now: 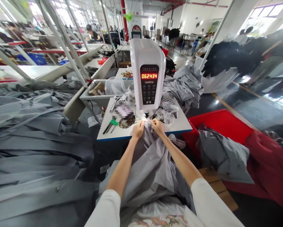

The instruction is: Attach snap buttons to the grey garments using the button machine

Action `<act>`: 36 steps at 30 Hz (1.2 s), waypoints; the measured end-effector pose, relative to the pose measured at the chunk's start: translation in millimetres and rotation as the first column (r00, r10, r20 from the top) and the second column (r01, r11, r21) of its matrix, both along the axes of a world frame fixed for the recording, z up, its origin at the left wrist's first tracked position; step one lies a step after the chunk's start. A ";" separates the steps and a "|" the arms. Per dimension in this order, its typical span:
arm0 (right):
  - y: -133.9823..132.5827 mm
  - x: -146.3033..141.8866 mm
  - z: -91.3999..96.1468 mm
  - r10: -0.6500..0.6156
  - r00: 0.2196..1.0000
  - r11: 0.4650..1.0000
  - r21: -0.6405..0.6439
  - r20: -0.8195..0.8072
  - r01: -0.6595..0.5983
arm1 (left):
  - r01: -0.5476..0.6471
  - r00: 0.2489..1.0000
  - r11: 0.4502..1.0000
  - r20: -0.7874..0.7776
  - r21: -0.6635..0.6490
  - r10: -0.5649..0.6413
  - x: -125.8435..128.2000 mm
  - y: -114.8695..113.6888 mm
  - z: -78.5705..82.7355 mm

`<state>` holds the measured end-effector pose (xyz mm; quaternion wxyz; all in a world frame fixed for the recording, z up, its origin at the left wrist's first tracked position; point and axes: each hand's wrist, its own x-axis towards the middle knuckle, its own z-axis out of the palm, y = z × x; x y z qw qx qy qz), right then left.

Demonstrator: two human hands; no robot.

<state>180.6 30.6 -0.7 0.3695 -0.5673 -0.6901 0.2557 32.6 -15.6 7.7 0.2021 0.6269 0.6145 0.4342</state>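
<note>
A grey garment [153, 164] runs from my lap up onto the white table [179, 124], under the head of a white machine [148, 74] with a red number display. My left hand [138, 130] is closed on the fabric just left of the machine's foot. My right hand [157, 125] pinches the same fabric just to the right of it. Both hands hold the cloth flat at the foot, a few centimetres apart.
A big heap of grey garments [37, 142] fills the left side. A red bin [224, 126] with grey and red cloth stands at the right. Scissors, pens [109, 126] and plastic bags [166, 113] lie on the table. More grey garments [186, 85] pile behind. Other workers sit far back.
</note>
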 end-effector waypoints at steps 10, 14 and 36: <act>0.8 0.0 -2.3 0.009 1.000 1.000 0.011 -0.008 -0.009 | -0.066 0.998 0.998 0.024 -0.005 0.067 -1.0 5.6 -11.1; -0.6 0.4 -0.9 0.013 1.000 1.000 0.005 -0.009 -0.013 | -0.074 0.997 0.997 0.022 -0.018 0.074 -0.8 4.7 -9.9; 2.7 1.4 9.6 0.019 0.969 1.000 0.016 -0.245 -0.016 | -0.008 0.933 0.995 0.357 -0.097 0.043 -4.5 13.0 1.2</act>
